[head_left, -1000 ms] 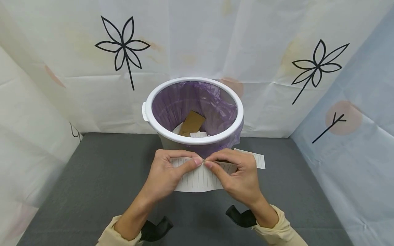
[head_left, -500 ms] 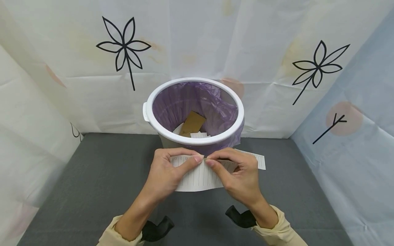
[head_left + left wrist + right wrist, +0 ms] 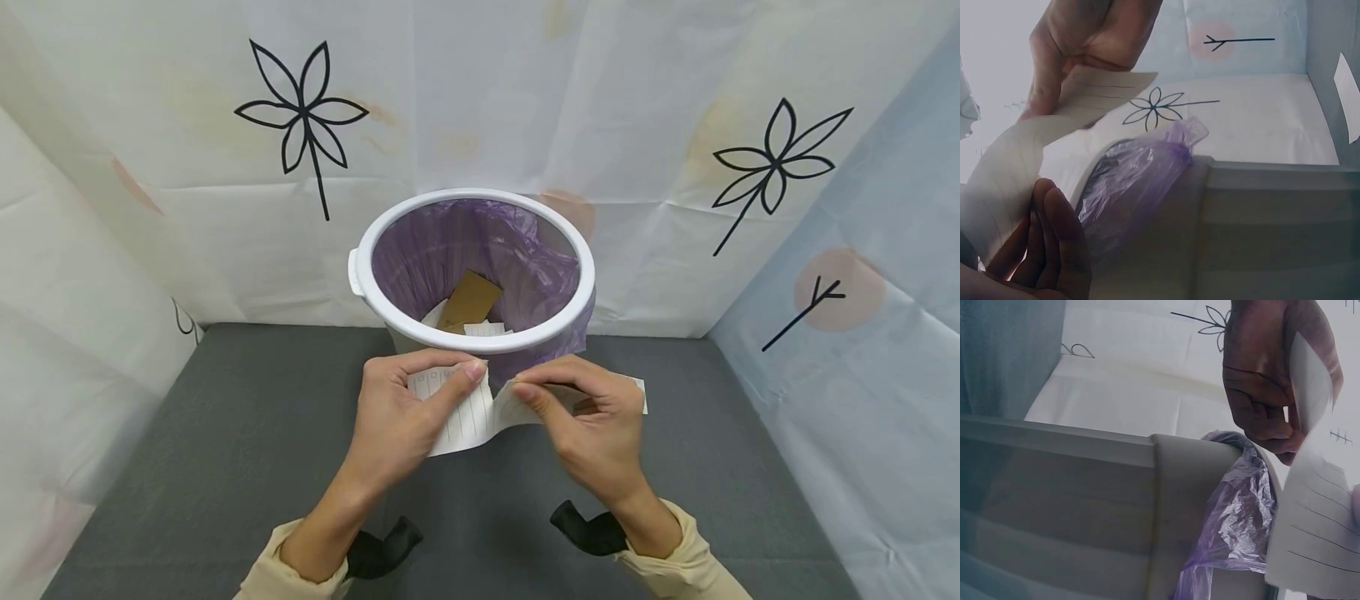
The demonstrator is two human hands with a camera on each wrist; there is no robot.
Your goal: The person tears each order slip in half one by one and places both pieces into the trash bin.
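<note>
A lined sheet of paper (image 3: 465,425) is stretched between the two hands in front of the bin. From its top edge a tear runs down, while the lower part still joins both sides. My left hand (image 3: 397,408) pinches the left side between thumb and fingers. On the other side of the tear, my right hand (image 3: 592,425) pinches the paper, which curls and twists there. In the left wrist view the paper (image 3: 1004,181) bends as a strip from one hand to the other.
Just behind the hands stands a white-rimmed bin (image 3: 480,194) with a purple liner (image 3: 420,258). Inside lie a brown card (image 3: 470,300) and white paper scraps (image 3: 483,329). Another paper piece (image 3: 642,396) lies on the grey table (image 3: 262,433), partly behind the right hand.
The hands have moved apart, the left one slightly up and left, the right one to the right. A tear has opened at the paper's top edge, and its right side has curled.
</note>
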